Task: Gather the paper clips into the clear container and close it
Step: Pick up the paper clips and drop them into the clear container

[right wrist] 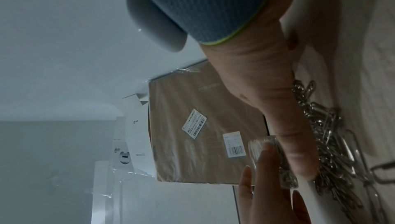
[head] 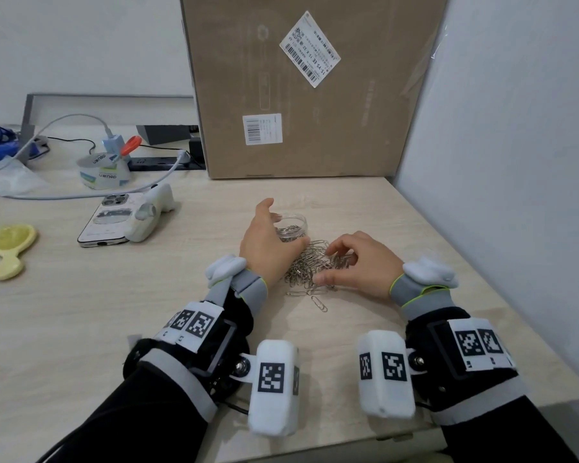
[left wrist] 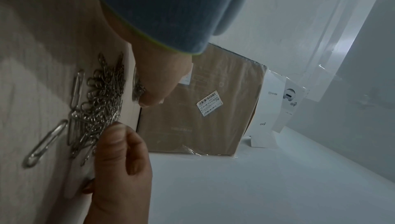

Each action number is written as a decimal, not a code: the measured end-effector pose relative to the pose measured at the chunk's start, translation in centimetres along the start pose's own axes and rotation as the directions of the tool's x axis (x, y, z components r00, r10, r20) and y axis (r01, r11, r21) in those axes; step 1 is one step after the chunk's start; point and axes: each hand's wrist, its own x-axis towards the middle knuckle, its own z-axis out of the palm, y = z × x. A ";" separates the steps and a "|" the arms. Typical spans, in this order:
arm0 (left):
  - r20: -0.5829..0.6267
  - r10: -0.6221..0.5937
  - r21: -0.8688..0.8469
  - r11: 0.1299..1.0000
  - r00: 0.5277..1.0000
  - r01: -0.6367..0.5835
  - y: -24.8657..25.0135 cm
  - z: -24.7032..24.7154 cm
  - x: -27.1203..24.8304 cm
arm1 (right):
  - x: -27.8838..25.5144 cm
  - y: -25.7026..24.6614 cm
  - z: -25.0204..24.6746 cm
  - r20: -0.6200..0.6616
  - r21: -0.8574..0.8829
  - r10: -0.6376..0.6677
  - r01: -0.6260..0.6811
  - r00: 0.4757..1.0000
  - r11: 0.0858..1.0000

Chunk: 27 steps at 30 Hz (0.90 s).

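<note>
A small clear container [head: 296,219] stands open on the wooden table with some paper clips inside. In front of it lies a pile of silver paper clips [head: 310,265], and a few loose clips [head: 319,303] lie nearer me. My left hand [head: 264,238] is cupped, its edge on the table against the pile's left side and its straight fingers [right wrist: 271,193] beside the container [right wrist: 256,144]. My right hand [head: 361,262] claws into the pile's right side, fingers curled over the clips and thumb [right wrist: 278,109] lying along the pile [right wrist: 333,151]. I see no lid.
A large cardboard box [head: 301,88] stands just behind the container. A white wall [head: 498,162] borders the table on the right. To the left lie a phone [head: 107,218], a white device [head: 154,208], a yellow object [head: 9,248], cables and a tape dispenser [head: 104,168].
</note>
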 end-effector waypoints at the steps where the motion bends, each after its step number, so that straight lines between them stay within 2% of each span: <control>1: 0.001 0.003 0.002 1.000 1.000 -0.003 0.0 0.0 0.0 | 0.0 0.0 0.0 0.017 -0.003 -0.011 0.011 1.000 1.000; 5: 0.006 0.005 0.001 1.000 1.000 -0.005 -0.1 0.1 0.0 | 0.1 0.0 0.1 0.032 -0.012 -0.054 0.055 0.998 0.998; 11: 0.014 0.006 -0.008 1.000 1.000 -0.006 -0.1 0.2 0.1 | 0.5 0.3 0.3 -0.047 0.011 -0.083 0.084 0.995 0.996; 21: 0.041 0.014 -0.017 1.000 0.999 -0.013 -0.3 0.2 0.2 | 0.7 0.5 0.0 -0.171 0.059 -0.060 0.071 0.983 0.996; 24: 0.047 0.022 -0.021 1.000 0.999 -0.021 -0.3 0.2 0.2 | 0.8 0.5 0.0 -0.262 0.074 -0.058 0.080 0.963 0.994; 27: 0.082 0.045 -0.031 0.999 0.996 -0.043 -0.2 0.1 0.1 | 0.9 0.4 -0.2 -0.393 0.234 -0.024 0.125 0.919 0.964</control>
